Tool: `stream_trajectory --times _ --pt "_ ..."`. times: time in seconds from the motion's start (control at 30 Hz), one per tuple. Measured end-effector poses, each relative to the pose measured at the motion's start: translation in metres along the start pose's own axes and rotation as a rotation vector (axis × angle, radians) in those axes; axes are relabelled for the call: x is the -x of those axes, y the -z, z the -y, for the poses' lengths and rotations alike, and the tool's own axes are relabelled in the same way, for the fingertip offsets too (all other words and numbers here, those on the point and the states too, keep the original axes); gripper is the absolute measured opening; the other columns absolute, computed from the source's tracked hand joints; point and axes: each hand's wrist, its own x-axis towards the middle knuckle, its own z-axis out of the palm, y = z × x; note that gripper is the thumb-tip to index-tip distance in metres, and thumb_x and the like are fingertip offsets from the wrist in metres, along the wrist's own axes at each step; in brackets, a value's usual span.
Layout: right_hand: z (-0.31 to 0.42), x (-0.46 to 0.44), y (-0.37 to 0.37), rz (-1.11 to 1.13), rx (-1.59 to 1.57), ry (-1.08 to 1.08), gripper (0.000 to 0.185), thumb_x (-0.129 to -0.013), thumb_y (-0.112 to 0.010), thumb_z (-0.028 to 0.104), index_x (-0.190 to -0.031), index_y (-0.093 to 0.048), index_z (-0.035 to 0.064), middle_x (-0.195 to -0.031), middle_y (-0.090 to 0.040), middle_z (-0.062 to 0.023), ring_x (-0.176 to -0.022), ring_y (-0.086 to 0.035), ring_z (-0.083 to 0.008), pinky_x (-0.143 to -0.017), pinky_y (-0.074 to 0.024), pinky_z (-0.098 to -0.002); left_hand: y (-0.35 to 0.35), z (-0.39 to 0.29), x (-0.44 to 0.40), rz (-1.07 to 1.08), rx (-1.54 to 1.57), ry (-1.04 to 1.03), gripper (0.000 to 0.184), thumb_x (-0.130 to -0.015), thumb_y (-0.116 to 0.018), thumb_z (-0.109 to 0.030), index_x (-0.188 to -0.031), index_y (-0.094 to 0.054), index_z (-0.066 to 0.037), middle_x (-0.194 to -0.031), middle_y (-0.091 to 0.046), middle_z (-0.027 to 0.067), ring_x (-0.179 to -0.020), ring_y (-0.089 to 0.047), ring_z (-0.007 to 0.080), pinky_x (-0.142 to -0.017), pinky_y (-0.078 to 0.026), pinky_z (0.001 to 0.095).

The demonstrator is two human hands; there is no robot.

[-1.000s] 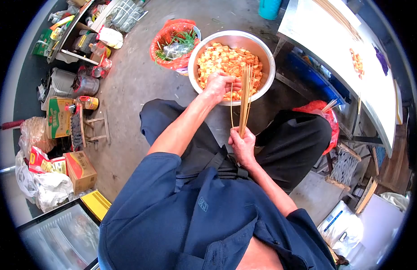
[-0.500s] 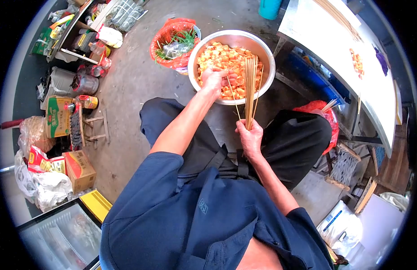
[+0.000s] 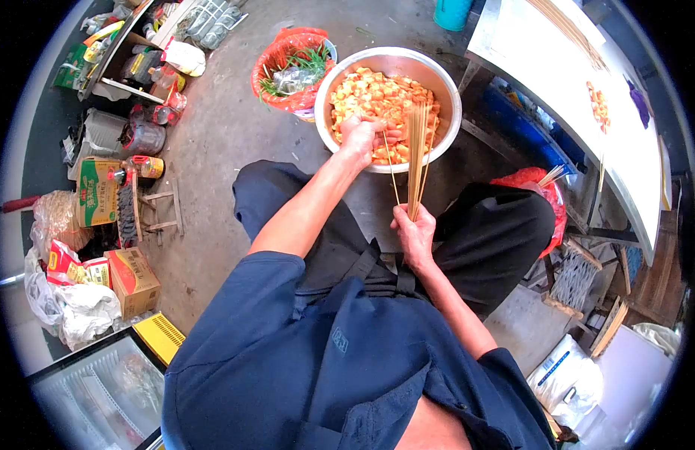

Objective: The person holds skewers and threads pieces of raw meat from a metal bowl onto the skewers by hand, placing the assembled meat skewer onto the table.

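A wide metal basin holds many small orange-coated chunks, which look like marinated meat. Over its near left part is my left hand, its fingers closed at the upper end of a single bamboo skewer. Whether a chunk is also between those fingers is hidden. Below the basin's near rim, my right hand grips a bundle of bamboo skewers by the lower ends, points up. The single skewer leans left from the bundle, its lower end at my right thumb.
Left of the basin stands a bucket lined with a red bag, with green leaves inside. At right, a white table carries skewers and orange chunks. A red bag with sticks lies by my right knee. Boxes and bottles line the left side.
Both hands stay in nearly the same place, the single skewer still between them. The view has shifted very slightly.
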Motion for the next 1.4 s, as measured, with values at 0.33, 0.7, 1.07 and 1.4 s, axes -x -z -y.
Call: stream_trajectory --times 0.33,0.7,1.07,1.4 --pt "0.000 0.014 -0.005 -0.029 -0.116 -0.121 0.008 -0.087 -0.061 0.011 -0.087 -0.059 0.0028 -0.061 -0.054 0.0005 -0.047 -0.042 -0.0049 -0.043 -0.0320 -0.0210 -0.005 0.005 0.012 -0.003 -0.082 0.053 0.017 -0.084 -0.054 0.006 -0.097 -0.044 0.007 -0.089 -0.065 0.0232 -0.074 -0.069 0.0306 -0.063 -0.061 0.0373" --pt "0.038 -0.022 -0.018 -0.056 -0.173 -0.126 0.011 -0.088 -0.060 0.015 -0.088 -0.057 0.0040 -0.058 -0.053 -0.0005 -0.039 -0.038 -0.0047 -0.035 -0.0282 -0.0203 -0.024 0.007 0.032 0.164 -0.076 0.147 0.016 -0.087 -0.057 0.000 -0.086 -0.042 -0.004 -0.087 -0.065 0.0235 -0.073 -0.069 0.0326 -0.064 -0.060 0.0407" --pt "0.051 -0.051 -0.005 -0.095 -0.271 -0.066 0.010 -0.090 -0.059 0.014 -0.090 -0.054 0.0060 -0.059 -0.052 -0.0013 -0.037 -0.036 -0.0047 -0.032 -0.0265 -0.0199 0.010 -0.011 -0.014 -0.023 -0.430 -0.212 0.010 -0.087 -0.060 -0.010 -0.089 -0.057 0.000 -0.088 -0.067 0.0145 -0.072 -0.068 0.0210 -0.062 -0.057 0.0304" --pt "0.033 -0.025 0.000 -0.066 -0.209 -0.142 0.013 -0.090 -0.060 0.016 -0.093 -0.055 0.0044 -0.059 -0.053 -0.0001 -0.038 -0.037 -0.0042 -0.033 -0.0271 -0.0196 0.024 -0.002 -0.036 0.070 -1.588 -0.736 0.019 -0.068 -0.064 -0.016 -0.083 -0.066 -0.004 -0.077 -0.063 0.0169 -0.081 -0.062 0.0354 -0.070 -0.049 0.0442"
